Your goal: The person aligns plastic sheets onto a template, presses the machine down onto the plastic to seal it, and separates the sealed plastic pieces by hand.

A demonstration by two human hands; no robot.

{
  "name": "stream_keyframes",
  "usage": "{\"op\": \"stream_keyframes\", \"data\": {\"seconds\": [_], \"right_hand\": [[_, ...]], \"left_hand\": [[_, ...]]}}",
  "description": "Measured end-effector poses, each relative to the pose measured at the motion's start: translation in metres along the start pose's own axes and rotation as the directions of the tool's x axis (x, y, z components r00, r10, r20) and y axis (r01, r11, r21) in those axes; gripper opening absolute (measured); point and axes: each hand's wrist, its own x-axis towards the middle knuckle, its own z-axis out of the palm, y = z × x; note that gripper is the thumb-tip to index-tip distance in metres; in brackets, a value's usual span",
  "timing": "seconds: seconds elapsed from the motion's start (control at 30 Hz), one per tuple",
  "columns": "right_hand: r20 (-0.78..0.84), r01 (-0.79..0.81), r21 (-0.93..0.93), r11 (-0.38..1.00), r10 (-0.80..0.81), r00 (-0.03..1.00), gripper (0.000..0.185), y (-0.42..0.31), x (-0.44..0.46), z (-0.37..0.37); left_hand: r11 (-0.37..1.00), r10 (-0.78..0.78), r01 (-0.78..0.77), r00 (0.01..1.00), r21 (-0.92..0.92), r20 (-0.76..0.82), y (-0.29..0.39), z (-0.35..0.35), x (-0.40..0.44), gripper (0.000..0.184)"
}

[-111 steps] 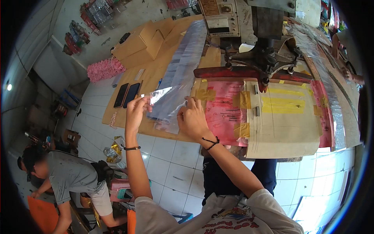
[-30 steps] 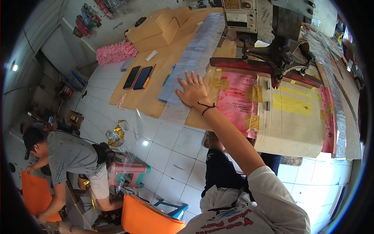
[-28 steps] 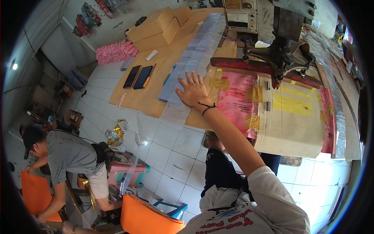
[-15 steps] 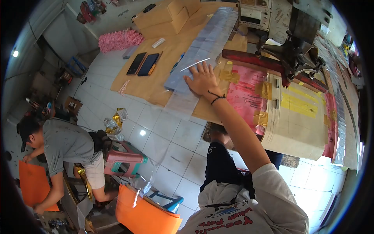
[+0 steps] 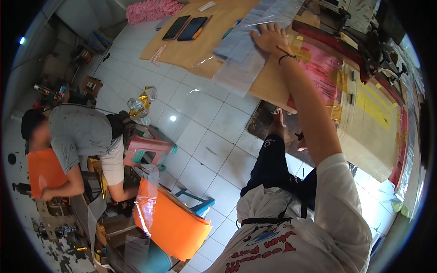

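My right hand [image 5: 271,40] lies palm down with its fingers spread on a stack of clear plastic sheets [image 5: 243,48] at the edge of a brown-covered table. A thin white strip [image 5: 262,22] lies across the sheets by my fingertips. To the right of the hand is a pink panel [image 5: 321,73] with tape on it, beneath the red bar [image 5: 325,35] of a machine. My left hand is out of view.
Two dark phones [image 5: 176,27] [image 5: 194,29] and a pink bundle [image 5: 152,11] lie to the far left. At lower left a co-worker [image 5: 86,132] bends over a machine, holding an orange sheet [image 5: 45,170]. A pink stool [image 5: 145,145] and more orange sheets [image 5: 175,223] stand nearby.
The view has tilted down and turned, so the table sits higher in it. My right hand stays flat on the plastic sheets. The co-worker's arm and orange sheet have shifted.
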Motion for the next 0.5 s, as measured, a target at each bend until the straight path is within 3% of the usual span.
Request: {"op": "stream_keyframes", "data": {"seconds": [0.37,0.5], "right_hand": [[-0.019,0.015,-0.022,1.000,-0.016,1.000,0.075,0.034,0.042,0.005],[-0.003,-0.012,-0.060,0.998,0.011,1.000,0.067,0.024,0.041,-0.001]], "left_hand": [[0.946,-0.187,0.254,0.935,-0.203,0.302,-0.019,0.049,-0.038,0.030],[0.885,-0.224,0.367,0.875,-0.286,0.430,-0.022,0.073,-0.048,0.032]]}}
